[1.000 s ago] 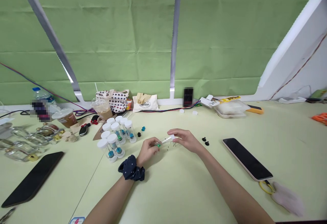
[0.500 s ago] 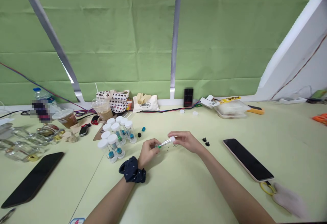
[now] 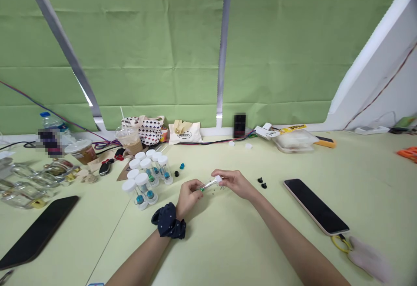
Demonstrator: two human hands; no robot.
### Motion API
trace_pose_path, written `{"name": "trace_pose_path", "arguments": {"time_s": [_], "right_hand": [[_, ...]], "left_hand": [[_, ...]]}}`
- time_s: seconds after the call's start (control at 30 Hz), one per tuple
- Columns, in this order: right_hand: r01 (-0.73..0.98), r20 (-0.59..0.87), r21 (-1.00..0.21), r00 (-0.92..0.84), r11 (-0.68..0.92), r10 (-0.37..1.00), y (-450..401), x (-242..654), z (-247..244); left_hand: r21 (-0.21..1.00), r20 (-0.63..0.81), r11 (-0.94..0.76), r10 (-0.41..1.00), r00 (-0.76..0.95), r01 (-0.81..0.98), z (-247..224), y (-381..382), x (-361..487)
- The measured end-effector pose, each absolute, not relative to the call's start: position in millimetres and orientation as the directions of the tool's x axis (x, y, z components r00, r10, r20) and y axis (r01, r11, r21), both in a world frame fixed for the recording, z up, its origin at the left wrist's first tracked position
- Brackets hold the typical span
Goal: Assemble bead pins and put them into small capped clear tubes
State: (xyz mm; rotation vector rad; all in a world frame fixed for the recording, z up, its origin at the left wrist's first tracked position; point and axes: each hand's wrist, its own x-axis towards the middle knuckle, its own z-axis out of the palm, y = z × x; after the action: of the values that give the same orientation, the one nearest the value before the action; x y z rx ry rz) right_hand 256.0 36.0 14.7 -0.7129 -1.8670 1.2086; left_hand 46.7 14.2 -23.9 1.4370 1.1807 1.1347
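Note:
A clear tube [image 3: 210,184] with a white cap and a small green piece lies slanted between my two hands, just above the table. My left hand [image 3: 189,197], with a dark dotted scrunchie [image 3: 168,221] on its wrist, is closed round the lower left end, beside the green piece. At the other end, my right hand [image 3: 235,182] pinches the white cap [image 3: 218,179] between thumb and fingers. Tiny dark bits are on the table below the tube. Several white-capped clear tubes [image 3: 142,184] with blue or green pieces inside stand left of my left hand.
Black stopper-like pieces [image 3: 262,183] lie right of my right hand, near a phone [image 3: 316,205]. White caps [image 3: 248,146] sit farther back. At left are a dark flat device [image 3: 39,231], glass bottles [image 3: 26,188] and drink cups [image 3: 128,139]. A plastic container [image 3: 295,140] stands behind at right.
The view has shifted slightly. Both hands keep their hold on the capped tube, whose tilt looks almost the same.

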Motion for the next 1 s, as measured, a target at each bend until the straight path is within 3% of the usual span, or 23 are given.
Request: {"name": "trace_pose_path", "arguments": {"time_s": [0.13, 0.37, 0.57, 0.8, 1.0], "right_hand": [[0.027, 0.318, -0.921, -0.523, 0.389, 0.791, 34.9, 254.4, 14.3], [0.055, 0.373, -0.897, -0.442, 0.439, 0.816, 33.8, 243.4, 5.0], [-0.046, 0.520, -0.846, -0.295, 0.531, 0.802, 19.8, 215.7, 1.4], [-0.061, 0.484, -0.872, -0.245, 0.485, 0.840, 8.3, 201.8, -5.8], [0.113, 0.535, -0.793, -0.340, 0.599, 0.773, 6.5, 191.2, -0.1]], "left_hand": [[0.998, 0.022, -0.032, 0.987, 0.161, 0.061, -22.3, 14.2, 47.1], [0.998, 0.037, -0.043, 0.985, 0.168, 0.035, -15.3, 10.6, 50.9], [0.968, 0.193, -0.223, 0.955, 0.223, 0.115, -9.7, -1.3, 67.1], [0.911, 0.309, -0.343, 0.935, 0.172, 0.230, -13.9, -1.7, 70.8], [0.893, 0.366, -0.386, 0.922, 0.125, 0.233, -24.6, 2.0, 65.2]]}}
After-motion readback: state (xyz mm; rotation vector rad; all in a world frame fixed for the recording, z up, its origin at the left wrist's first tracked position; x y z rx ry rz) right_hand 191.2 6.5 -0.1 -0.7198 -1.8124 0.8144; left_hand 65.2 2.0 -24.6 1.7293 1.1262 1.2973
